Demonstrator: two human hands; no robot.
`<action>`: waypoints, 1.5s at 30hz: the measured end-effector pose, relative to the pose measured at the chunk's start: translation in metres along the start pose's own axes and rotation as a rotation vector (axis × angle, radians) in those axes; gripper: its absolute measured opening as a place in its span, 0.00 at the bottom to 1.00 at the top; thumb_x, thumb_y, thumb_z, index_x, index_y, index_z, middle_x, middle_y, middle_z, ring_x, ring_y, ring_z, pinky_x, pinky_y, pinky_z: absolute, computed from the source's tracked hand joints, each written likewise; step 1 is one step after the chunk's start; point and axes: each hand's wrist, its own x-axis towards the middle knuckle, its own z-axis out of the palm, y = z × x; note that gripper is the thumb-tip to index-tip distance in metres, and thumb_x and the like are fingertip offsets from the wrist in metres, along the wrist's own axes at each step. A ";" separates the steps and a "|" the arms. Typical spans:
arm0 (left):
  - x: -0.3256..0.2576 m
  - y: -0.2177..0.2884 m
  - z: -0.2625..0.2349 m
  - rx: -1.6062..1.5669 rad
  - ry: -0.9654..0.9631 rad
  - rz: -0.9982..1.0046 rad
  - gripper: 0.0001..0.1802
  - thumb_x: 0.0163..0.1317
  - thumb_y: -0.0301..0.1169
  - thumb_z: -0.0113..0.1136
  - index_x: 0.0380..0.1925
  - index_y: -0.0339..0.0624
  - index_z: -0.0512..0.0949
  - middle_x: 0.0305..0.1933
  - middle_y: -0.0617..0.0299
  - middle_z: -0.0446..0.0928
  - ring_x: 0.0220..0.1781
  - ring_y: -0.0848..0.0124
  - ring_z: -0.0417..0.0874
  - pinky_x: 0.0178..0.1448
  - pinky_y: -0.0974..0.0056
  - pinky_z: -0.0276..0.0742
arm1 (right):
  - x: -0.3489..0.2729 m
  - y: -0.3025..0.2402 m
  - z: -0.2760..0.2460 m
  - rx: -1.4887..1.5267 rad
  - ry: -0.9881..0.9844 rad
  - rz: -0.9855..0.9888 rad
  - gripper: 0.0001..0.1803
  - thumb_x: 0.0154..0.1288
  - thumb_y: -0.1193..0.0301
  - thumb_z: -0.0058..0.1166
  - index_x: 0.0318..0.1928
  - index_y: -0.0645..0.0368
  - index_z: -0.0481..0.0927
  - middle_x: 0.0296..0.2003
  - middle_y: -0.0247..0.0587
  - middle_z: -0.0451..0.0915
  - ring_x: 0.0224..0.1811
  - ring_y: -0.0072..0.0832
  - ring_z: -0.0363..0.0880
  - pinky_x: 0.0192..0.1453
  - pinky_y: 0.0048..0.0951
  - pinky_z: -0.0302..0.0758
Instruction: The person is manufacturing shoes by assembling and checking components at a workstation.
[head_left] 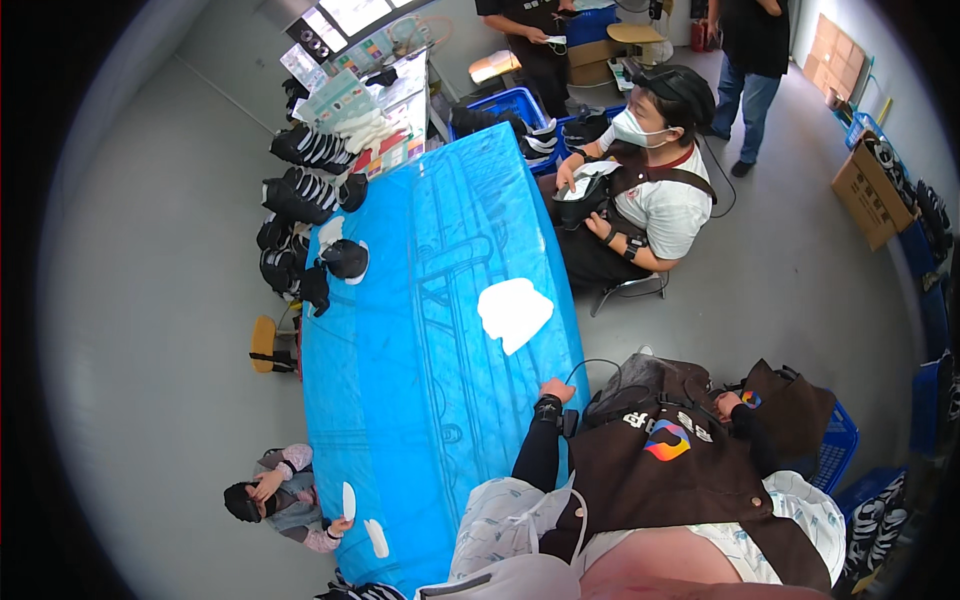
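Observation:
My left hand [557,391] rests at the right edge of the blue-covered table [400,400], its fingers curled, with nothing visible in them. A thin black cable loops close by it. To my right, my right hand [727,405] is beside a brown cloth [790,415] that hangs over a blue basket [838,447]. Its fingers look curled, and whatever they may hold is hidden. Ahead of my left hand, white sheet-like material [514,314] lies on the table.
A seated co-worker [660,190] handles a black shoe [584,195]. Another person [270,490] at the left edge holds a white insole [348,502]. Black shoes [300,195] pile along the far left edge. A cardboard box [872,195] and crates line the right wall.

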 end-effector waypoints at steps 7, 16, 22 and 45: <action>0.004 0.004 -0.002 -0.006 -0.092 -0.039 0.38 0.56 0.54 0.66 0.58 0.35 0.80 0.66 0.35 0.73 0.67 0.42 0.76 0.70 0.47 0.74 | -0.020 -0.016 -0.001 -0.063 0.039 -0.006 0.05 0.64 0.75 0.51 0.38 0.61 0.80 0.27 0.45 0.81 0.23 0.41 0.81 0.25 0.44 0.80; -0.002 0.014 -0.008 -0.025 -0.030 0.004 0.37 0.55 0.52 0.64 0.56 0.30 0.80 0.63 0.32 0.75 0.65 0.40 0.77 0.69 0.49 0.74 | -0.050 -0.038 0.001 -0.082 0.052 -0.013 0.03 0.64 0.76 0.53 0.36 0.60 0.79 0.23 0.41 0.78 0.20 0.38 0.79 0.24 0.42 0.79; -0.004 0.012 -0.005 -0.014 -0.032 0.002 0.36 0.55 0.50 0.64 0.56 0.30 0.80 0.62 0.31 0.76 0.65 0.40 0.77 0.69 0.48 0.75 | -0.032 -0.019 0.004 -0.070 0.050 -0.039 0.03 0.64 0.75 0.53 0.36 0.57 0.79 0.23 0.42 0.79 0.19 0.38 0.78 0.24 0.44 0.79; 0.004 0.010 -0.006 0.114 -0.055 0.034 0.38 0.55 0.56 0.64 0.52 0.29 0.82 0.59 0.34 0.79 0.64 0.41 0.78 0.69 0.49 0.74 | 0.121 0.065 -0.037 -1.338 0.077 -0.905 0.21 0.37 0.51 0.75 0.25 0.51 0.82 0.31 0.37 0.85 0.41 0.42 0.85 0.44 0.42 0.83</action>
